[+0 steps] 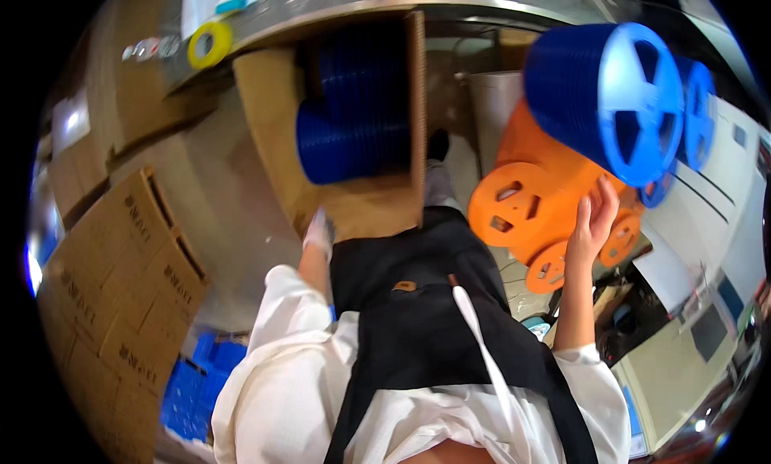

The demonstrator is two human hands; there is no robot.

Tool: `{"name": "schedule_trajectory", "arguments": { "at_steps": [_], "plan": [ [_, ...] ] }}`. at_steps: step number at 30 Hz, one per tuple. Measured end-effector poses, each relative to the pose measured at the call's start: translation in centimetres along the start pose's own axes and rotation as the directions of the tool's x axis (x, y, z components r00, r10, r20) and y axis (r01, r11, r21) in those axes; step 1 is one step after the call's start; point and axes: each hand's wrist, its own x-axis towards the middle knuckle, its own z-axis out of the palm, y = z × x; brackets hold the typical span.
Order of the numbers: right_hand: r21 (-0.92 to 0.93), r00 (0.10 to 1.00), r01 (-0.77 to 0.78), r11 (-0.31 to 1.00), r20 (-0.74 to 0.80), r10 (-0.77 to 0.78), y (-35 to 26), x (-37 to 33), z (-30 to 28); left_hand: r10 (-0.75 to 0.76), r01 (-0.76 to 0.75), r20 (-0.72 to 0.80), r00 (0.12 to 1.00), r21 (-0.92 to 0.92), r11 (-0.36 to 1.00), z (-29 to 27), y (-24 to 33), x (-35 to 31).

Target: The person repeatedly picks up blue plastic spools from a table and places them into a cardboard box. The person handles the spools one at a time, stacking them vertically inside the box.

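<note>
My right hand [594, 217] is open, its fingers apart and slightly curled, beside a stack of orange plastic reels [514, 200] and just below a stack of blue reels [606, 94]. It holds nothing that I can see. My left hand [319, 233] is at the near left edge of an open cardboard box [277, 102]. Its fingers, slightly blurred and pale at the tips, look stretched out with nothing in them. Inside the box lie stacks of dark blue reels [345, 143]; the box wall and shadow hide part of them.
Cardboard cartons [120, 303] stand at the left, with blue plastic crates [197, 388] behind them. A grey table [305, 0] runs across the far side, carrying a yellow tape roll [210, 44]. White equipment [683, 367] is at the right.
</note>
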Motion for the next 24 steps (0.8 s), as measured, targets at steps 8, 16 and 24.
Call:
{"name": "schedule_trajectory", "arguments": {
  "at_steps": [8, 16, 24],
  "plan": [
    [-0.649, 0.958, 0.235, 0.723, 0.281, -0.060, 1.5, 12.8, -1.9, 0.258, -0.519, 0.467, 0.846, 0.833, 0.193, -4.6, -4.4, -0.5],
    [-0.601, 0.543, -0.142, 0.787, 0.617, 0.569, 5.3, 18.9, 1.3, 0.338, -0.552, 0.442, 0.831, 0.728, 0.405, -1.4, -9.3, -6.4],
    [-0.667, 0.790, 0.063, 0.742, 0.488, 0.371, 9.2, 17.2, 4.1, 0.355, -0.499, 0.358, 0.864, 0.701, 0.509, -5.6, -10.3, -6.2]
  ]
}}
